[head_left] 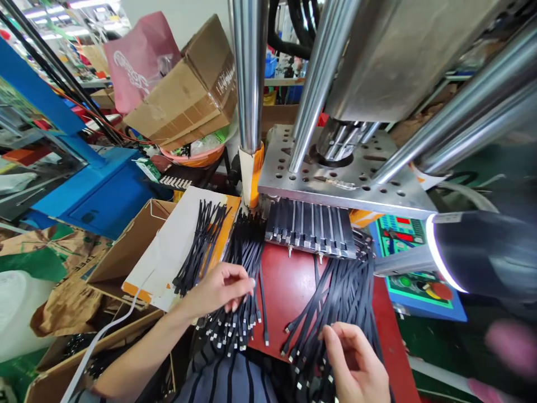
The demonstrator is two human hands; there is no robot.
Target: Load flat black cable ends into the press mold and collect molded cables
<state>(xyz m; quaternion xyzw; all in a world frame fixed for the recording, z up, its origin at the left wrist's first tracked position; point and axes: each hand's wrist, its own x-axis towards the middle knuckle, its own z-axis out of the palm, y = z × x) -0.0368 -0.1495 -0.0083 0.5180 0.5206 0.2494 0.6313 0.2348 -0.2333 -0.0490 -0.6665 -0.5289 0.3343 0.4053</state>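
Observation:
My left hand point(226, 288) is over a thick bundle of black cables point(247, 240), their small metal plugs towards me. Its thumb and index finger are pinched together; whatever may be between them is hidden. My right hand point(356, 361), also closed in a pinch, hovers at the plug ends of a second bundle of black cables point(335, 296). Whether a cable is in that pinch I cannot make out. Behind both bundles, a slotted metal fixture point(310, 229) holds several black strips side by side, under the thick steel plate point(335, 190) of a press.
Steel columns point(249, 73) rise around the plate. More cables point(203, 240) lie on a white board point(168, 252) at left. A control panel point(419, 268) and a lit round lamp point(444, 252) stand at right. Red tabletop point(285, 285) shows between the bundles.

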